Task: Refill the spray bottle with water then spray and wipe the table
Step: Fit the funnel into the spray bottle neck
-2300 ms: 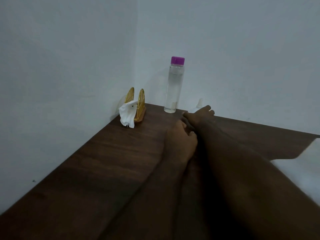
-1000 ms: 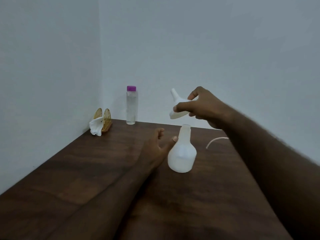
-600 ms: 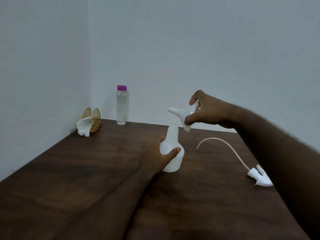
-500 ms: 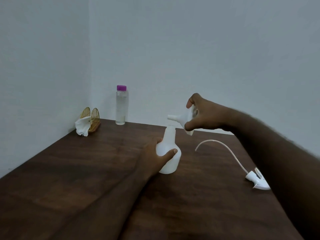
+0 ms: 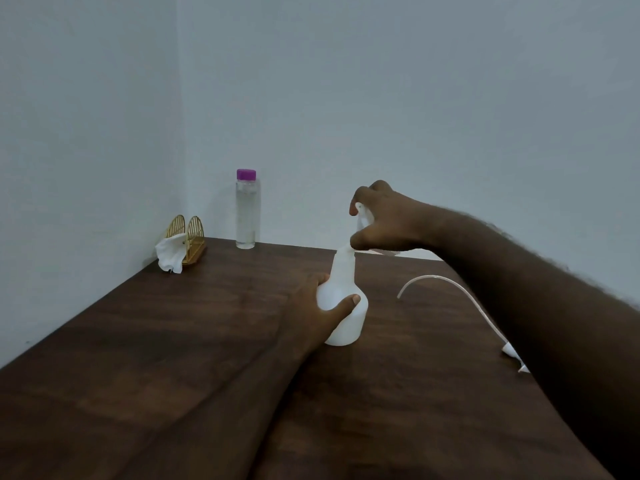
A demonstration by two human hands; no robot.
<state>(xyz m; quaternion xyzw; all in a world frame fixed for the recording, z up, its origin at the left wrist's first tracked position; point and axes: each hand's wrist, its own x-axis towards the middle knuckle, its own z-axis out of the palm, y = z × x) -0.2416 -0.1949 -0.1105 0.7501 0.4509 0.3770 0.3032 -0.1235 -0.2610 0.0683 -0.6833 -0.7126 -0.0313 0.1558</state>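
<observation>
A white spray bottle (image 5: 344, 306) stands upright mid-table with its head off. My left hand (image 5: 317, 311) grips its round body from the left, thumb across the front. My right hand (image 5: 384, 220) holds a white funnel (image 5: 362, 221) above the bottle's neck, spout down at the opening; the fingers hide most of the funnel. The spray head with its curved tube (image 5: 460, 296) lies on the table to the right, partly behind my right forearm. A clear water bottle (image 5: 247, 211) with a purple cap stands at the back wall.
A gold wire holder (image 5: 188, 239) with a white tissue (image 5: 169, 252) sits in the back left corner. The dark wooden table (image 5: 173, 341) meets walls at the left and back; its right edge runs under my right forearm.
My left hand closed round the spray bottle's body. My right hand turned the funnel spout-down and lowered it onto the bottle's neck. The camera view shifted slightly.
</observation>
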